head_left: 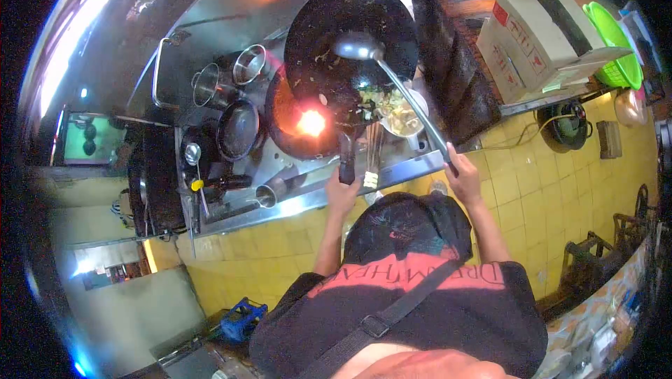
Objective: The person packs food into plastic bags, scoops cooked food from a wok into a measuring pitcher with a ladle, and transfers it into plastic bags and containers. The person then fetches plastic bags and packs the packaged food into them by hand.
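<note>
Yellow tiles everywhere on the floor, and across it runs the steel worktop, its bright front edge facing the person. Big one now: the black wok, tilted up over the stove, bits of food clinging to its dark inside, its lower side just beside the serving bowl! Off to the right stands the cardboard box, flaps up, green baskets next to it. Back to the ladle, slanting across, its round head over the wok and its shaft passing above the bowl. A dark pan sits left of the burner, where a flame glares bright orange beside the wok. Here's the white bowl, tucked under that ladle shaft, and there's the chopped food, pale and green, heaped inside it! Now the hands: the left hand has its fingers wrapped round the wok's dark handle; the right hand has its fingers curled firmly about the ladle's dark grip. And smallest, two metal pots, side by side behind the dark pan.
</note>
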### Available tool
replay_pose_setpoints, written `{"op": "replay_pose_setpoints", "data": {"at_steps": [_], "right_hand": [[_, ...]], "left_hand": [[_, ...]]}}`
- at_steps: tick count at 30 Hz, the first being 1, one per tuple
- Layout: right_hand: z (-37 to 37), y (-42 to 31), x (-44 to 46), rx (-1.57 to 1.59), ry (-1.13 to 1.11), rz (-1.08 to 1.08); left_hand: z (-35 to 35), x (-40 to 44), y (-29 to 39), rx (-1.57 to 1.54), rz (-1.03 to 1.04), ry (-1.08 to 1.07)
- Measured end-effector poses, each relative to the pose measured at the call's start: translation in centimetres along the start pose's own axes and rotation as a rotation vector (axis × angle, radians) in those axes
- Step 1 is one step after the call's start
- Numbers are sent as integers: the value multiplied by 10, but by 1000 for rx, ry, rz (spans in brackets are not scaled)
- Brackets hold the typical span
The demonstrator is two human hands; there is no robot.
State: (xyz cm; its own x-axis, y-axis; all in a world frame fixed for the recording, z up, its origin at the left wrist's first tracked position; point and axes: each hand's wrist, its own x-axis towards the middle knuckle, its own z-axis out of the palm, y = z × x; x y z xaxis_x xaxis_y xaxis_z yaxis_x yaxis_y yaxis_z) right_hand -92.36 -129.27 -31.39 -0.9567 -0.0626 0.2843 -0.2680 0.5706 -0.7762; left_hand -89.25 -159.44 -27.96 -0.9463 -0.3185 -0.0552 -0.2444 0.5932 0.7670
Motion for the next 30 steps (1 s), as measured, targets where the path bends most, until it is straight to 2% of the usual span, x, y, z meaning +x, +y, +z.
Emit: {"op": "replay_pose_setpoints", "data": {"at_steps": [2, 5, 7, 9, 11, 14, 16, 21, 23, 27, 30], "right_hand": [[-26, 19, -13, -162, -44, -73], [-76, 41, -39, -453, -120, -73], [-107, 41, -51, -437, -164, -45], [-121, 33, -49, -423, -200, -10], [-121, 19, -45, -208, -242, 125], [-93, -2, -32, -56, -118, 129], [-81, -9, -26, -57, -72, 80], [-105, -14, -33, -96, -222, 336], [-126, 2, -44, -116, -266, 311], [-155, 7, -51, -153, -363, 310], [-121, 2, -49, -97, -226, 276]], "left_hand": [[0, 0, -3, 14, 50, 27], [0, 6, -7, 47, 58, 38], [-3, 8, -1, 37, -8, 12], [-4, 9, -3, 17, 21, 22], [-3, 10, -10, 0, 54, 26], [-2, 12, -16, 17, 60, 27], [-5, 8, -3, 51, -21, 15], [-8, 12, 4, 70, -30, 15], [-6, 15, 2, 96, -42, 11], [1, 23, -12, 14, 89, 38], [5, 22, -15, 4, 121, 56]]}}
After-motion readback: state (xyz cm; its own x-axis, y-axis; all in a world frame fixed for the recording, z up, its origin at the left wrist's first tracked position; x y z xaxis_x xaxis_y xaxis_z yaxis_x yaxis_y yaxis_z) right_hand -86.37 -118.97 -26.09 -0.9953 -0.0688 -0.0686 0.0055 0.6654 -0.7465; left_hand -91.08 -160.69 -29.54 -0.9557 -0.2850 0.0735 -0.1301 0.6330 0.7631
